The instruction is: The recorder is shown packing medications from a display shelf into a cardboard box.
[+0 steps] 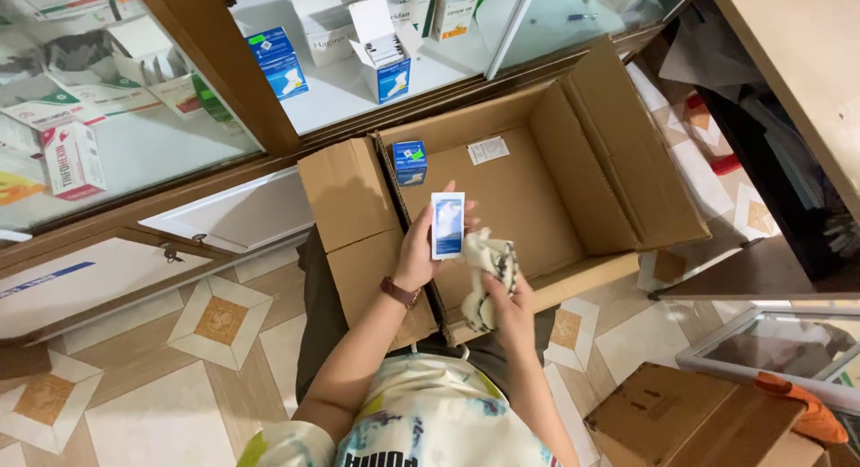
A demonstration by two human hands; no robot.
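A: What is in the hands?

B: The left hand (419,252) grips a small white and blue box (447,225), held upright over the near edge of the open cardboard carton (618,153). The right hand (507,307) is clenched around a crumpled patterned cloth (488,274), touching the box's right side.

A: And inside the carton?

B: One small blue box (410,160) stands in its far left corner, and a white rectangular label (488,150) is stuck to the bottom just right of that. The rest of the bottom is bare brown card, with flaps folded outward on all sides.

A: What lies beyond the carton?

B: A glass-fronted cabinet with a wooden frame. On its white shelf (340,90) sit blue and white boxes (279,62), and an opened white box with a blue base (385,50). Further left behind the glass lies a red and white pack (72,158).

A: The floor?

B: Beige tiles with orange diamond inlays (219,319). Right of the carton stands a pale wooden desk (806,64), and nearer the person a second, closed brown carton (690,422) beside an orange cloth (806,409)
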